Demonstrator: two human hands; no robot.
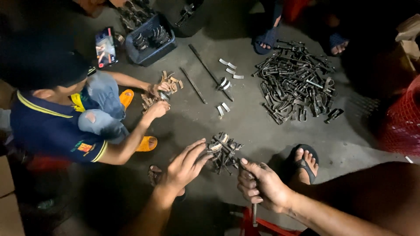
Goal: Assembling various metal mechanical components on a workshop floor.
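Grey concrete floor (pixel 258 126) serves as the workbench. From the head view, the left hand (pixel 183 166) spreads open, its fingertips touching a small pile of metal clips (pixel 223 150) to pick from it. The right hand (pixel 262 185) is closed around a thin metal rod (pixel 254 214), held upright. Opposite, a squatting co-worker (pixel 57 118) sorts another pile (pixel 162 89) with both hands.

bare concrete floor (pixel 258 126) open ahead, large metal parts heap (pixel 295 83) right, co-worker's hands (pixel 157 98) and rods (pixel 209 72) left

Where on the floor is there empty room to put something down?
Bare floor lies between the small pile by the left hand and the big pile. Crowded: around the rods and bin.
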